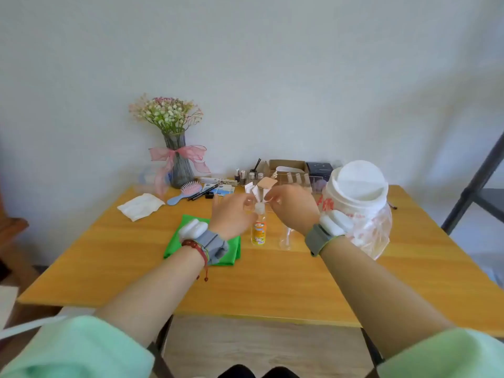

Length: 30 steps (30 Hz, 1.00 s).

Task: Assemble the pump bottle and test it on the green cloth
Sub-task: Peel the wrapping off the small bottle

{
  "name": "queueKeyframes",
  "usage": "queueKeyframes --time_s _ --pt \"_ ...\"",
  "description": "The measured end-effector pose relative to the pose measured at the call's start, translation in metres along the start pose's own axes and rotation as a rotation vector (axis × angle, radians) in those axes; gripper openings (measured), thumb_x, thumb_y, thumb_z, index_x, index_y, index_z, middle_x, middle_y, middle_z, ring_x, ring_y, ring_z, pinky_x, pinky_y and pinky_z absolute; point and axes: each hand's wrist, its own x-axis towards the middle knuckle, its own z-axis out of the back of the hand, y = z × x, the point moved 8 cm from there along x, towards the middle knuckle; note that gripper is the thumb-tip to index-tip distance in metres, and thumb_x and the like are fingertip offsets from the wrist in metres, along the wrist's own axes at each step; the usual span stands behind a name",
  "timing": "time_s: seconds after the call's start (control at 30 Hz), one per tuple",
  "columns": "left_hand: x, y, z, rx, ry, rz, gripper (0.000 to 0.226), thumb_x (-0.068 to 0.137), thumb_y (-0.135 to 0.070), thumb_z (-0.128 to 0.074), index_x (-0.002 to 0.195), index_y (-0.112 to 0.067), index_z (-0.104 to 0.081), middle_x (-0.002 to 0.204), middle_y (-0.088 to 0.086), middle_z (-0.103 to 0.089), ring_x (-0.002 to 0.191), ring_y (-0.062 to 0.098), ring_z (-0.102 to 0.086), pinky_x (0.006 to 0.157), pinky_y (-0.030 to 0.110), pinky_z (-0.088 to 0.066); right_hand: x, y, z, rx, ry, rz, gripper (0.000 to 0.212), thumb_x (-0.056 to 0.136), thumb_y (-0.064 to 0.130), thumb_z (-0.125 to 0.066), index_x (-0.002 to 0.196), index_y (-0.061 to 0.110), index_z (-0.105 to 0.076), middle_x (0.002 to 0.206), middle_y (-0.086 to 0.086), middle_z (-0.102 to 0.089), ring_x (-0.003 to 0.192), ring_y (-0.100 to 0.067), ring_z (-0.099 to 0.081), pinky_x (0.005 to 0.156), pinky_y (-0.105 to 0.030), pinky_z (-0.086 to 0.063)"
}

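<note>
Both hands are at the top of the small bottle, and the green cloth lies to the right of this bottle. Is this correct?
Not quite. In the head view the green cloth lies to the left of the small bottle, under the left wrist. Both the left hand and the right hand are indeed at its top.

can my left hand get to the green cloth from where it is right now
Probably yes. The left hand is at the top of the pump bottle, and the green cloth lies flat right beneath that wrist with nothing on it.

My wooden table [272,285] holds the green cloth [178,248] under my left wrist and the pump bottle [258,230] standing between my hands. Beyond my left hand lie a white tissue [140,205] and a hairbrush [185,191]; a big plastic jar [357,203] stands just right of my right wrist.
</note>
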Motion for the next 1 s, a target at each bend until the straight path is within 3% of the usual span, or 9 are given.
queueKeyframes --time_s 0.17,0.43,0.6,0.7,0.87,1.0 --pt "-0.007 -0.003 -0.013 0.022 0.010 0.034 0.048 0.078 -0.050 -0.063 0.121 -0.029 -0.057 0.107 -0.008 -0.065 0.120 0.020 -0.047 0.115 0.053 -0.004 0.000 0.008 -0.014 -0.078 0.053 0.030 0.030 0.092 0.032 -0.052 0.119 0.030 -0.064 0.112 0.002 -0.069 0.116 -0.026 -0.048 0.100 -0.040 -0.031" --pt "-0.002 0.002 -0.024 -0.058 -0.156 0.098 0.023 0.078 -0.038 -0.060 0.097 -0.025 -0.065 0.090 -0.006 -0.069 0.107 0.022 -0.056 0.116 0.054 -0.010 0.013 0.011 -0.031 -0.181 0.087 0.049 0.030 0.090 0.045 -0.053 0.113 0.033 -0.067 0.113 0.000 -0.067 0.116 -0.026 -0.047 0.098 -0.040 -0.031" --pt "0.000 0.007 -0.033 -0.131 -0.208 0.068 0.013 0.078 -0.034 -0.064 0.087 -0.025 -0.064 0.084 -0.006 -0.065 0.101 0.023 -0.057 0.116 0.051 -0.009 0.020 0.011 -0.035 -0.160 0.062 0.036 0.023 0.090 0.035 -0.056 0.109 0.029 -0.068 0.111 -0.003 -0.067 0.115 -0.027 -0.049 0.096 -0.039 -0.030" --pt "-0.001 0.012 -0.036 -0.178 -0.235 0.058 0.011 0.076 -0.033 -0.068 0.083 -0.026 -0.062 0.079 -0.006 -0.064 0.093 0.021 -0.059 0.113 0.052 -0.018 0.021 0.009 -0.038 -0.141 0.066 0.029 0.024 0.089 0.033 -0.057 0.110 0.027 -0.068 0.110 -0.004 -0.067 0.115 -0.027 -0.049 0.096 -0.038 -0.029" --pt "0.002 0.015 -0.037 -0.227 -0.247 0.055 0.016 0.074 -0.031 -0.071 0.088 -0.027 -0.064 0.079 -0.004 -0.064 0.091 0.020 -0.059 0.110 0.051 -0.021 0.023 0.005 -0.039 -0.092 0.047 -0.039 0.027 0.086 0.034 -0.056 0.110 0.029 -0.068 0.108 -0.001 -0.069 0.115 -0.025 -0.050 0.100 -0.039 -0.030" --pt "0.004 0.018 -0.039 -0.209 -0.224 0.055 0.025 0.073 -0.038 -0.071 0.092 -0.022 -0.066 0.080 -0.004 -0.064 0.096 0.021 -0.057 0.112 0.049 -0.020 0.027 -0.001 -0.039 -0.194 0.084 -0.105 0.041 0.080 0.056 -0.058 0.088 0.019 -0.074 0.093 -0.002 -0.070 0.105 -0.024 -0.049 0.098 -0.041 -0.030"
